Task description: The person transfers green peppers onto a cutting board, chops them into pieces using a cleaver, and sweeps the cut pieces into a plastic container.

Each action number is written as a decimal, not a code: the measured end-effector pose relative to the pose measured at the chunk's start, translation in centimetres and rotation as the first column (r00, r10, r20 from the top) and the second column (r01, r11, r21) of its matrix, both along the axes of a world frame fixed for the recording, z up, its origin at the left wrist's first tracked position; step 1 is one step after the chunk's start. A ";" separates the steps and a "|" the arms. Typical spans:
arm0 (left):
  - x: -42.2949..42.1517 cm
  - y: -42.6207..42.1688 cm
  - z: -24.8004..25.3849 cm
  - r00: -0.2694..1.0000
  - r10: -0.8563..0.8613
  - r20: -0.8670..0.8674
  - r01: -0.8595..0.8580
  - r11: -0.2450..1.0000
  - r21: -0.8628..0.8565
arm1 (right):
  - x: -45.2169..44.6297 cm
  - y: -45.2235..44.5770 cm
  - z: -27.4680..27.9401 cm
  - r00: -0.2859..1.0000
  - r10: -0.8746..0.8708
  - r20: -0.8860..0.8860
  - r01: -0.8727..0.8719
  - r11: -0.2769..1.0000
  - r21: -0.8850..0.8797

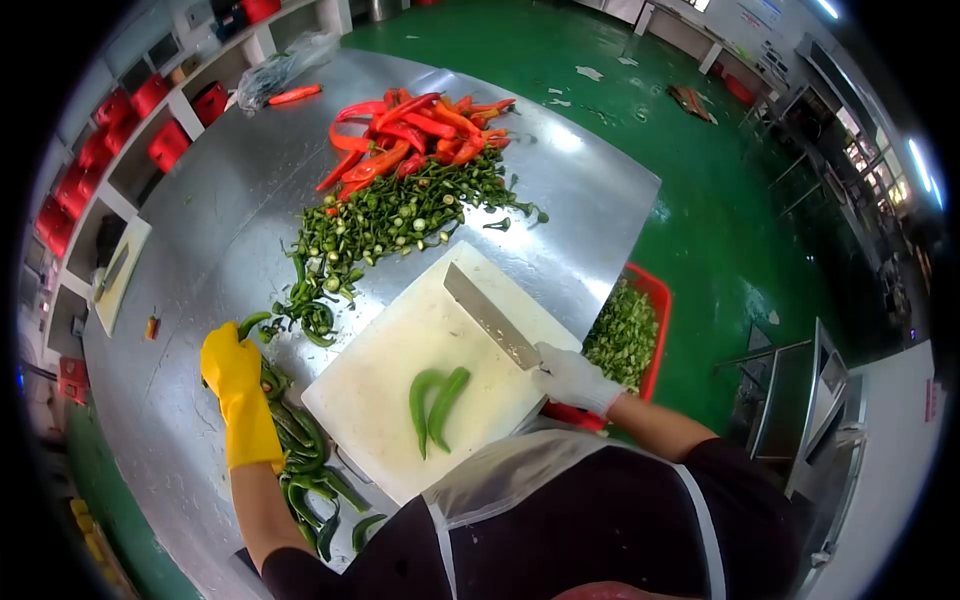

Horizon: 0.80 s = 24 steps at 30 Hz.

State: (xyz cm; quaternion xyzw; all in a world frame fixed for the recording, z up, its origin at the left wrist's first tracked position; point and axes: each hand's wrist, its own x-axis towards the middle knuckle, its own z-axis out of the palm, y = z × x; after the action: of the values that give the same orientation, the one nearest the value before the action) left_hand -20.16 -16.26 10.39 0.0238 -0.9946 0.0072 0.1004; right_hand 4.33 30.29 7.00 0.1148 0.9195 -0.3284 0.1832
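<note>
Although the far wall [787,34] bears writing [752,20] too small to read, your steel table [190,270] carries a white board [370,365], with stems [385,222] and red chilies [415,137] heaped beyond. Your right hand [577,379] grips a knife [490,316] over it, near two green peppers [447,405]; your left hand [237,380] clasps another pepper [254,322].

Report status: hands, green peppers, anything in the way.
Left hand at a green pepper, grip unclear. Right hand closed on the knife. Two green peppers on the cutting board. Nothing seen between knife and those two.
</note>
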 end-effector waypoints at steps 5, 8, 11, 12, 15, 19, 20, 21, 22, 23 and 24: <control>2.2 5.1 -5.9 0.998 -0.033 -0.044 0.055 0.676 0.735 | -0.2 0.6 -0.9 0.999 0.025 -0.046 -0.026 0.999 -0.029; 4.5 11.2 -8.0 0.929 -0.248 0.275 -0.074 0.605 0.793 | -0.4 0.6 -1.2 0.998 0.051 -0.039 -0.051 0.999 -0.016; 5.6 14.7 -10.4 0.823 -0.306 0.480 -0.120 0.731 0.672 | -0.5 0.8 -1.9 0.992 0.111 -0.053 -0.110 0.993 0.034; 6.2 15.2 -9.5 0.796 -0.331 0.507 -0.163 0.689 0.706 | -0.4 0.9 -2.2 0.992 0.118 -0.039 -0.117 0.993 0.031; 7.8 15.3 -4.7 0.924 -0.233 0.303 0.120 0.930 0.348 | -0.2 1.0 -3.4 0.992 0.096 -0.085 -0.096 0.995 0.005; 7.0 14.7 -2.8 0.708 -0.703 0.068 0.706 0.702 -0.090 | 0.1 0.9 -3.6 0.989 0.082 -0.121 -0.080 0.997 0.021; 5.8 14.4 -4.8 0.543 -0.840 -0.017 0.825 0.537 -0.177 | -0.1 0.9 -3.4 0.992 0.083 -0.094 -0.082 0.996 0.020; 5.6 14.6 -4.9 0.343 -0.936 -0.083 0.894 0.352 -0.278 | -0.2 0.8 -3.2 0.994 0.084 -0.069 -0.083 0.996 0.022; 5.7 15.2 -5.4 0.321 -0.943 -0.085 0.899 0.332 -0.286 | -0.2 0.7 -3.1 0.995 0.081 -0.066 -0.079 0.997 0.026; 5.7 15.8 -5.7 0.426 -0.905 0.006 0.892 0.419 -0.173 | -0.2 0.6 -2.9 0.995 0.076 -0.065 -0.074 0.997 0.033; 5.7 16.6 -5.9 0.510 -0.853 0.108 0.860 0.506 -0.066 | -0.2 0.7 -2.8 0.996 0.068 -0.064 -0.065 0.997 0.041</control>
State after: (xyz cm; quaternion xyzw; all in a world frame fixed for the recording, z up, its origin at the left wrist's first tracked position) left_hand -14.44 0.36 4.46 -0.4765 -0.8769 0.0125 0.0613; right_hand 4.10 30.97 4.20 0.0769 0.9346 -0.3076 0.1614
